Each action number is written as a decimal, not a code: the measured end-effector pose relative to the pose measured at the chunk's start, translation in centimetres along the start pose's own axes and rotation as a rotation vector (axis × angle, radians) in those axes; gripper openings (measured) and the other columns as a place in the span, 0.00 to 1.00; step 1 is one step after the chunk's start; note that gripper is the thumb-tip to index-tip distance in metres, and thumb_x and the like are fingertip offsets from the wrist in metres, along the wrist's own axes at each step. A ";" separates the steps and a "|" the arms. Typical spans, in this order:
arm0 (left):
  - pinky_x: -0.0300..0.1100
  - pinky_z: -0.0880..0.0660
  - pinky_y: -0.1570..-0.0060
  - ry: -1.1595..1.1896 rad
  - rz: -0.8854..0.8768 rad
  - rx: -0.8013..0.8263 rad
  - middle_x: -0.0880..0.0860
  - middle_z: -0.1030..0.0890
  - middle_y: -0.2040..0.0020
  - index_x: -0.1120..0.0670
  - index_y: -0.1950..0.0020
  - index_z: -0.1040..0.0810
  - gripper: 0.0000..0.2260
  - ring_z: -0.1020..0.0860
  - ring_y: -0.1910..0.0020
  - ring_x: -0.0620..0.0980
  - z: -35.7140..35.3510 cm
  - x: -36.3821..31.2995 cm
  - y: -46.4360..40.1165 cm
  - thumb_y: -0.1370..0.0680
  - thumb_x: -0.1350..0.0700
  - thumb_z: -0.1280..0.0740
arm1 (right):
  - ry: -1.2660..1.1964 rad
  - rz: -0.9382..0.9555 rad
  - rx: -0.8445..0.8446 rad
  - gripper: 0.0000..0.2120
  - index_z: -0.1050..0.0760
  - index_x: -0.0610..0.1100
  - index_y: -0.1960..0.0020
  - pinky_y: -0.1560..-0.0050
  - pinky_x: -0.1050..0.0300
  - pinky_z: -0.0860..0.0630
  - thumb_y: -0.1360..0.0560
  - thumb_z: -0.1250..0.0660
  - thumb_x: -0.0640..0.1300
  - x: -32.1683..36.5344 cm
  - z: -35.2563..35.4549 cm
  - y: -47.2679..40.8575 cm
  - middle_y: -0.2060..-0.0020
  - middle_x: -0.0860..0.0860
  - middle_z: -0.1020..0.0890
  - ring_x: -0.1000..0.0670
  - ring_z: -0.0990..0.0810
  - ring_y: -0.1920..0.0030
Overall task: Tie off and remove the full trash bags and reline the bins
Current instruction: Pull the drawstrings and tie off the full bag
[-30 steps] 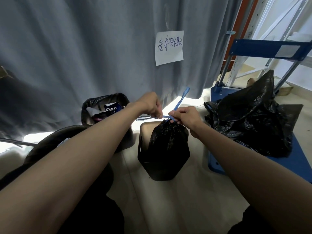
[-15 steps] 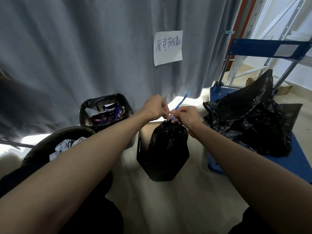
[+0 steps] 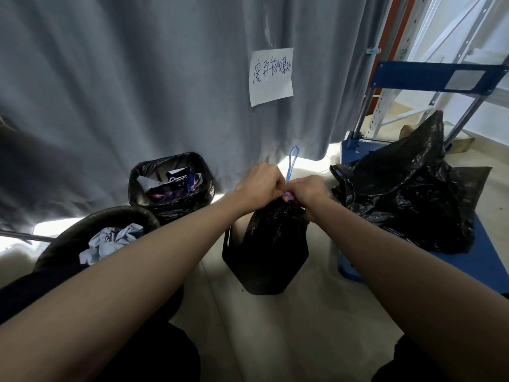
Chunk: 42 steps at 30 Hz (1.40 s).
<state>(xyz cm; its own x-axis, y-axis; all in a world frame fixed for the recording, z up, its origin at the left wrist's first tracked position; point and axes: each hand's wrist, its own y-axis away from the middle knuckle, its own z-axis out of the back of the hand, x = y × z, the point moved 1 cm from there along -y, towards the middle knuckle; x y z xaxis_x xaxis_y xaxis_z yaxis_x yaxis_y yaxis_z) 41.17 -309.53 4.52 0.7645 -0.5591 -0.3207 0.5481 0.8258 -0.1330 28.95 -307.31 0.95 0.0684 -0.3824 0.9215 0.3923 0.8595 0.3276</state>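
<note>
**Hands knot the drawstring at the bag's neck**

Left hand point(image 3: 259, 184) and right hand point(image 3: 308, 190) press together, pinching the blue drawstring point(image 3: 291, 165), whose loop points straight up between them. The black trash bag point(image 3: 271, 244) hangs directly below, long axis vertical, neck gathered at the fingers.

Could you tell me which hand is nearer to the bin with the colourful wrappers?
Left. The left hand is just right of the wrapper bin; the right hand is farther right, beyond the drawstring.
</note>
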 end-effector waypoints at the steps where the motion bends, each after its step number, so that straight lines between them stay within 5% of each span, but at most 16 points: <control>1: 0.44 0.26 0.59 0.000 0.005 0.014 0.58 0.17 0.63 0.57 0.58 0.15 0.05 0.21 0.61 0.56 0.1 0.2 -0.1 0.27 0.58 0.29 | 0.022 0.023 -0.010 0.08 0.17 0.33 0.58 0.67 0.57 0.27 0.37 0.29 0.32 0.2 -0.1 0.2 0.67 0.40 0.20 0.46 0.25 0.71; 5: 0.38 0.32 0.61 0.037 0.072 0.137 0.56 0.19 0.62 0.57 0.55 0.14 0.05 0.26 0.62 0.48 0.9 1.1 -0.5 0.27 0.61 0.30 | -0.015 0.125 0.028 0.10 0.23 0.40 0.49 0.70 0.59 0.26 0.29 0.29 0.33 0.7 0.0 0.6 0.60 0.39 0.18 0.45 0.20 0.70; 8: 0.36 0.31 0.59 0.093 0.148 0.241 0.52 0.18 0.58 0.57 0.51 0.14 0.07 0.25 0.58 0.45 1.4 1.8 -0.7 0.26 0.62 0.31 | 0.077 0.235 0.117 0.07 0.25 0.44 0.57 0.75 0.65 0.32 0.31 0.30 0.34 0.7 0.0 1.0 0.67 0.43 0.20 0.52 0.23 0.73; 11: 0.33 0.31 0.62 0.142 0.200 0.318 0.51 0.21 0.62 0.61 0.49 0.16 0.09 0.26 0.61 0.44 1.7 2.3 -0.8 0.24 0.65 0.35 | 0.257 0.369 0.203 0.06 0.21 0.46 0.64 0.69 0.71 0.32 0.32 0.25 0.40 0.6 0.0 1.3 0.70 0.52 0.21 0.60 0.26 0.71; 16: 0.45 0.27 0.45 0.172 0.258 0.388 0.55 0.21 0.54 0.64 0.46 0.18 0.10 0.27 0.53 0.49 1.9 2.3 -0.9 0.23 0.65 0.36 | 0.420 0.535 0.179 0.04 0.18 0.43 0.65 0.63 0.69 0.29 0.33 0.25 0.40 -0.2 -0.1 0.9 0.71 0.55 0.20 0.60 0.24 0.68; 23: 0.43 0.30 0.52 0.164 0.312 0.504 0.62 0.18 0.45 0.66 0.43 0.19 0.12 0.26 0.55 0.51 1.6 1.9 -1.1 0.23 0.63 0.36 | 0.580 0.591 0.120 0.09 0.16 0.43 0.65 0.60 0.59 0.24 0.34 0.22 0.49 -0.4 -0.3 1.0 0.70 0.51 0.16 0.52 0.19 0.63; 29: 0.44 0.26 0.49 0.290 0.294 0.472 0.61 0.19 0.43 0.64 0.49 0.18 0.08 0.26 0.56 0.51 2.0 2.5 -1.1 0.23 0.63 0.36 | 0.426 0.377 0.132 0.16 0.18 0.33 0.62 0.59 0.58 0.26 0.31 0.24 0.47 0.3 -0.4 1.0 0.68 0.47 0.20 0.51 0.23 0.64; 34: 0.33 0.31 0.67 0.219 0.256 0.337 0.49 0.23 0.66 0.57 0.52 0.18 0.06 0.28 0.68 0.42 2.2 2.8 -1.4 0.22 0.63 0.35 | 0.350 0.238 0.163 0.13 0.23 0.42 0.68 0.68 0.61 0.34 0.28 0.31 0.47 1.0 -0.5 1.3 0.72 0.50 0.25 0.53 0.31 0.70; 38: 0.38 0.25 0.56 0.156 0.253 0.206 0.44 0.20 0.68 0.55 0.59 0.15 0.08 0.24 0.65 0.43 2.1 2.8 -1.7 0.27 0.65 0.32 | 0.285 0.281 0.082 0.12 0.30 0.45 0.69 0.66 0.58 0.34 0.27 0.34 0.43 1.5 -0.3 1.1 0.69 0.49 0.26 0.51 0.31 0.68; 42: 0.42 0.21 0.49 0.116 0.283 0.125 0.43 0.20 0.71 0.50 0.69 0.18 0.10 0.21 0.65 0.43 2.1 3.1 -1.7 0.30 0.62 0.28 | 0.302 0.315 0.064 0.11 0.25 0.45 0.65 0.55 0.58 0.29 0.24 0.33 0.46 1.5 0.4 1.0 0.60 0.46 0.19 0.49 0.24 0.60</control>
<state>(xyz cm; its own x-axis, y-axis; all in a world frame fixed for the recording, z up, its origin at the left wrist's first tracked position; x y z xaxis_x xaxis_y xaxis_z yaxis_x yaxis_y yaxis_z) 43.34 -312.84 5.73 0.8528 -0.2902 -0.4343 0.3621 0.9277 0.0911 29.08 -306.92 2.76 0.4445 -0.1718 0.8792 0.2520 0.9658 0.0613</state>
